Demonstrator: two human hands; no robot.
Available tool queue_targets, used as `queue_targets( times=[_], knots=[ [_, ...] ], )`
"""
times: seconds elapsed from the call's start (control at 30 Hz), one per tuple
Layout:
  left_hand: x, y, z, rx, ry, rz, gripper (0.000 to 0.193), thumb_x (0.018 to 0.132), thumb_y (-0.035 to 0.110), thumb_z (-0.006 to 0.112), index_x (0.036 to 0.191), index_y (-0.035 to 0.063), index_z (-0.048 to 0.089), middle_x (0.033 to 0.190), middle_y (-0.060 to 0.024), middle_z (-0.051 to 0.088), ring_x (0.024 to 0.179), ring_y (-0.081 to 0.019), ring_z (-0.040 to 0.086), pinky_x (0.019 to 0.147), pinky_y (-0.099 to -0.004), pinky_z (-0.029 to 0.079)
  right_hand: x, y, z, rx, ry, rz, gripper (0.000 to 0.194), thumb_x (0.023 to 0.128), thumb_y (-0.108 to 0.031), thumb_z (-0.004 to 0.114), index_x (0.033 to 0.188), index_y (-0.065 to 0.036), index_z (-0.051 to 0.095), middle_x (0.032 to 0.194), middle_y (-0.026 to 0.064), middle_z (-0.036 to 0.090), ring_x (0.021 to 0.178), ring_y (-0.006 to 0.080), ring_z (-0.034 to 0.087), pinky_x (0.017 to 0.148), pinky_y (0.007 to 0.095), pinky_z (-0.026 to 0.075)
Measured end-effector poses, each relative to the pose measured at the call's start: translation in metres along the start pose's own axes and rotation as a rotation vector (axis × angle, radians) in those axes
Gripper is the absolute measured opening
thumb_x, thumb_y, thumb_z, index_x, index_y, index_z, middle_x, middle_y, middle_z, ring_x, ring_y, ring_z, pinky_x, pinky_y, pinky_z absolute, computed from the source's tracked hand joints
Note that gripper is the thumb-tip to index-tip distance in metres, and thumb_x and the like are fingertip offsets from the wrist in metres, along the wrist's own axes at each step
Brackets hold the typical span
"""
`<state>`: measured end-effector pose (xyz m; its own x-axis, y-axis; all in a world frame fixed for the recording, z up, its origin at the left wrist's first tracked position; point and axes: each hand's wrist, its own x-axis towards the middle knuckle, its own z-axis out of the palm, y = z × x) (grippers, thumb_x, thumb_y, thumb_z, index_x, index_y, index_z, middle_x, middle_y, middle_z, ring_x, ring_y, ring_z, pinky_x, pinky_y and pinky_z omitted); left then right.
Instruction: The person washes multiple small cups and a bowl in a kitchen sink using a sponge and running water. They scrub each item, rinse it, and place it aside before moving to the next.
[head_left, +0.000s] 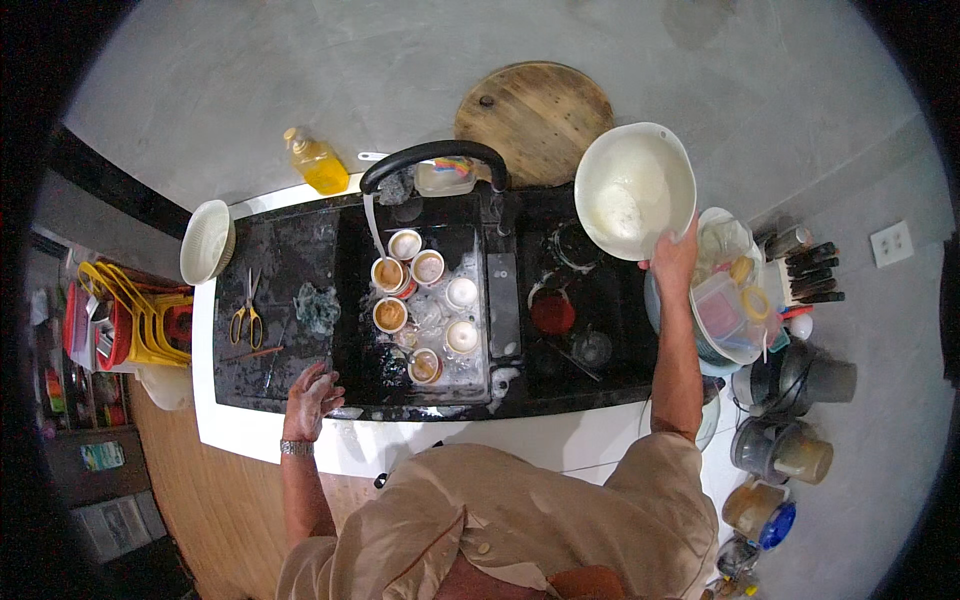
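My right hand (673, 259) grips a large white plastic bowl (660, 169) by its rim, raised over the right side of the black sink. Its inside faces up toward me. Wet and with some suds on it, my left hand (313, 397) hangs empty over the sink's front edge, fingers loosely apart. In the left basin (469, 386), between my hands, stand several small white cups (390, 314), some with brownish liquid, others foamy. Water (373, 225) runs from the black faucet (435, 148) into one cup (388, 275). Suds cover part of the basin floor.
Yellow-handled scissors (247, 315) and a dark scouring pad (317, 307) lie on the drainboard at left. A red container (553, 311) sits in the right basin. Behind are a soap bottle (322, 165) and a round wooden board (536, 120). At right stands a loaded dish basket (724, 300).
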<state>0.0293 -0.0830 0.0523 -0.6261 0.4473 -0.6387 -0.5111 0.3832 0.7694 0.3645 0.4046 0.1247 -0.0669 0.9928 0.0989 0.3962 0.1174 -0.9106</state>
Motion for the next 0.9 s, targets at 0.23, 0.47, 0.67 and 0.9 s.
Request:
queue_targets(
  times=[0.23,0.47,0.67,0.9],
  knots=[
    [-0.005,-0.018,-0.02,-0.065,-0.01,0.02,0.054,0.093,0.016,0.062,0.141,0.0026,0.042,0.121,-0.0144,0.061,0.088,-0.0222,0.066,0.075,-0.0354,0.057,-0.01,0.019,0.005,-0.316,0.007,-0.129,0.071,0.087,0.003,0.046,0.152,-0.008,0.02,0.128,0.0359,0.052,0.1,0.0493,0.061,0.089,0.0455,0.051],
    [-0.007,-0.032,-0.023,-0.057,-0.017,-0.007,0.054,0.093,0.015,0.062,0.142,0.0026,0.042,0.124,-0.0147,0.06,0.089,-0.0222,0.066,0.078,-0.0356,0.057,-0.033,0.031,0.014,-0.504,0.049,-0.531,0.079,0.081,0.009,0.048,0.153,-0.009,0.02,0.14,0.0324,0.043,0.126,0.0441,0.047,0.098,0.0464,0.045],
    [-0.008,-0.041,-0.027,0.027,-0.035,0.005,0.054,0.093,0.016,0.061,0.141,-0.0003,0.042,0.124,-0.0135,0.06,0.091,-0.0206,0.065,0.078,-0.0348,0.056,-0.046,0.059,0.001,-0.695,-0.047,-0.842,0.082,0.073,0.006,0.061,0.149,-0.01,0.036,0.15,0.0293,0.032,0.135,0.0471,0.037,0.11,0.045,0.038],
    [-0.008,-0.058,-0.054,0.103,-0.043,0.116,0.061,0.092,0.025,0.064,0.143,0.001,0.04,0.129,-0.0172,0.057,0.102,-0.024,0.064,0.084,-0.0364,0.054,-0.06,0.028,-0.01,-0.203,0.357,-0.522,0.064,0.084,-0.002,0.056,0.144,0.004,0.035,0.138,0.0265,0.046,0.121,0.0344,0.052,0.108,0.042,0.041]
  ],
)
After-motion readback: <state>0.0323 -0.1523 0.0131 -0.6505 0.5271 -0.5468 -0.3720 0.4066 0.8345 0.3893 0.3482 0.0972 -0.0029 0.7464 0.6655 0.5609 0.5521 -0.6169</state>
